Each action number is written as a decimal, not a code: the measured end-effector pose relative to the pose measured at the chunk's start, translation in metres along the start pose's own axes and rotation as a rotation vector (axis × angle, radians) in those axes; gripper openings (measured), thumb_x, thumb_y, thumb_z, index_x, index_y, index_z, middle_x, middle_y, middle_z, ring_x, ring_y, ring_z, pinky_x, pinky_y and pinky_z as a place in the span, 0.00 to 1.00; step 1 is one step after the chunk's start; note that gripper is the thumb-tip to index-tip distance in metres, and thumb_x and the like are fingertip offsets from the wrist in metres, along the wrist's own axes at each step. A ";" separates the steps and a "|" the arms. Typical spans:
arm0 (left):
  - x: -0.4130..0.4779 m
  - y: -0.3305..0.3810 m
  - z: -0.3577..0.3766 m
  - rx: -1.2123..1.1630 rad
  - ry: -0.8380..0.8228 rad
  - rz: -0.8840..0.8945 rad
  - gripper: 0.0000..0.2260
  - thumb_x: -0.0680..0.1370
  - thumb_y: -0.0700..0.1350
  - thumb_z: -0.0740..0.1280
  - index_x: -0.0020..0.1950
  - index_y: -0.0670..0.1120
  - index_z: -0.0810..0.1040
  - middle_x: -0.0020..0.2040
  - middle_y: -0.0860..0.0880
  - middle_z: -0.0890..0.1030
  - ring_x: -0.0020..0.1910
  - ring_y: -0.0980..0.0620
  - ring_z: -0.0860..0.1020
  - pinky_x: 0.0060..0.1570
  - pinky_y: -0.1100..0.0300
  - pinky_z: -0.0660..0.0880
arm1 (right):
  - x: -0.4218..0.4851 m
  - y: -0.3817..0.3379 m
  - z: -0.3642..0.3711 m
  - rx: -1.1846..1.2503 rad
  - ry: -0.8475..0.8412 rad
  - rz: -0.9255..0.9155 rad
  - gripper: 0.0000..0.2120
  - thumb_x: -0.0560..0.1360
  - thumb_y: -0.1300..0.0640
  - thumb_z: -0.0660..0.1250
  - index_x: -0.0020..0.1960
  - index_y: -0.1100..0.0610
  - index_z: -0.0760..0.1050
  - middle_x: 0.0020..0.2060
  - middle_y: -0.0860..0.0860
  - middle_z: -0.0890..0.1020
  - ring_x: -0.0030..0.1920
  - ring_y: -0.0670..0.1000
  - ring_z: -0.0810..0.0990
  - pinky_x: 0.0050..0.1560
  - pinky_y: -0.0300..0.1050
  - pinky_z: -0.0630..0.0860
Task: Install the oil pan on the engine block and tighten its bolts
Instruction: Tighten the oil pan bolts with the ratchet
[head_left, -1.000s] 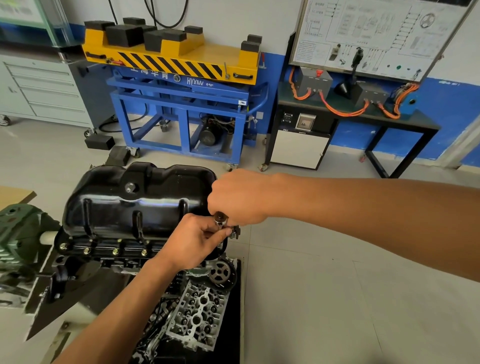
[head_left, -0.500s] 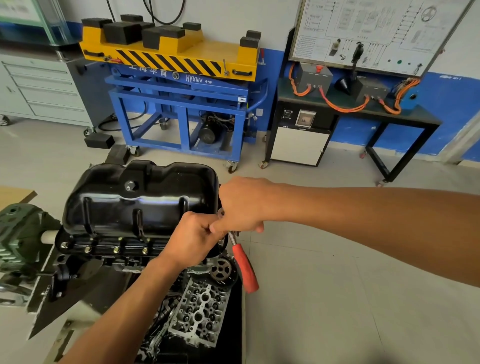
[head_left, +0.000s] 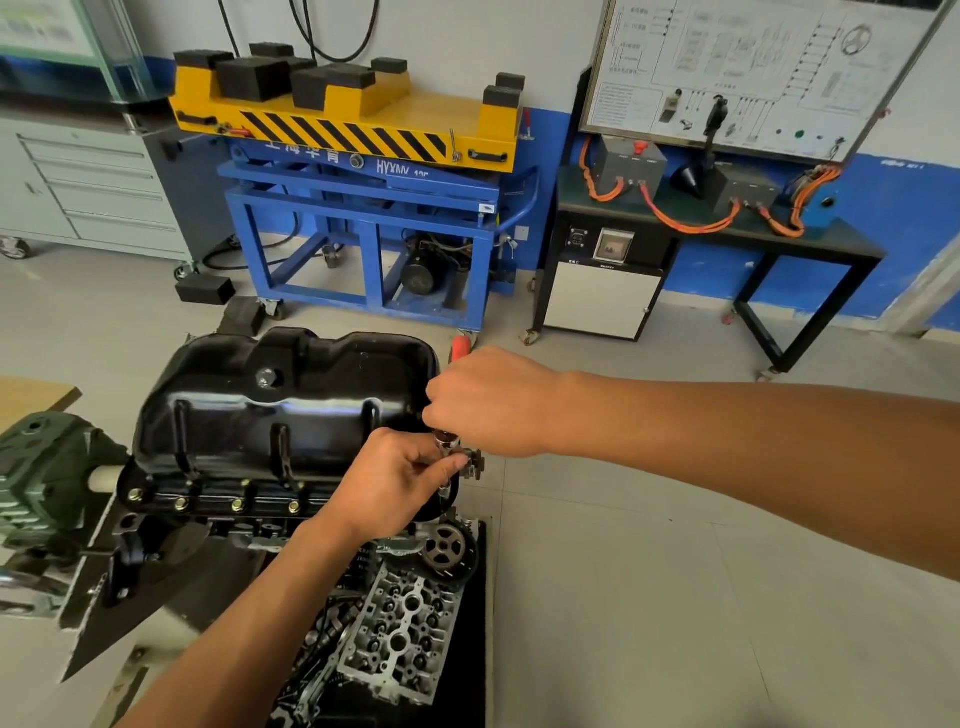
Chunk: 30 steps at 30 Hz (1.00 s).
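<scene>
From my end the pan (head_left: 291, 395) sits seated on the block (head_left: 234, 530), mouth down, and four bolts (head_left: 236, 504) show along its near flange (how tight, I can't judge). My right hand (head_left: 488, 402) is clenched round the ratchet (head_left: 460, 347), red grip poking out behind the knuckles; my left hand (head_left: 400, 478) pinches its head at the pan's right corner. I'd say we're into tightening, this corner in hand, the far side hidden.

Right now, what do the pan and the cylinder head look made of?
Pan: likely pressed steel, glossy black paint; sharp highlights, stamped ribs. Cylinder head: probably cast aluminium, bare dull grey, rough cast faces.
</scene>
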<state>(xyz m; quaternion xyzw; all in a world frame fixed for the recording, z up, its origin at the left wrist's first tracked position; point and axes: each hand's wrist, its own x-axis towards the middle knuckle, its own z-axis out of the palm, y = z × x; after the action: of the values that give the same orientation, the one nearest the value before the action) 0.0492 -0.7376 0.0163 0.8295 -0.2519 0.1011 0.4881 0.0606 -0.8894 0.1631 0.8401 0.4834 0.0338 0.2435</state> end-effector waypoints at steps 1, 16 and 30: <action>0.000 0.001 0.000 -0.003 -0.002 0.005 0.18 0.78 0.50 0.72 0.30 0.52 0.73 0.24 0.53 0.70 0.24 0.58 0.64 0.27 0.68 0.61 | -0.001 0.002 0.002 0.046 -0.009 0.008 0.07 0.77 0.62 0.62 0.51 0.56 0.77 0.43 0.52 0.79 0.43 0.55 0.80 0.31 0.44 0.64; 0.002 0.002 -0.002 0.065 0.004 0.072 0.24 0.78 0.41 0.71 0.29 0.60 0.65 0.24 0.57 0.67 0.23 0.58 0.61 0.27 0.71 0.57 | -0.001 -0.016 0.015 0.719 -0.132 0.391 0.21 0.77 0.47 0.67 0.30 0.56 0.69 0.24 0.50 0.71 0.25 0.50 0.68 0.26 0.45 0.65; 0.000 0.002 0.001 0.064 -0.031 -0.013 0.22 0.78 0.44 0.73 0.26 0.45 0.71 0.21 0.55 0.66 0.21 0.56 0.63 0.27 0.70 0.59 | 0.003 -0.010 -0.010 -0.026 -0.028 -0.042 0.09 0.80 0.60 0.59 0.51 0.56 0.79 0.45 0.53 0.80 0.44 0.54 0.81 0.35 0.46 0.71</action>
<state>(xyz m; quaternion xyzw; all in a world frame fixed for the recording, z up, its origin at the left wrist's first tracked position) 0.0483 -0.7396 0.0170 0.8479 -0.2507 0.0929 0.4578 0.0509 -0.8792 0.1664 0.8268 0.4971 0.0231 0.2621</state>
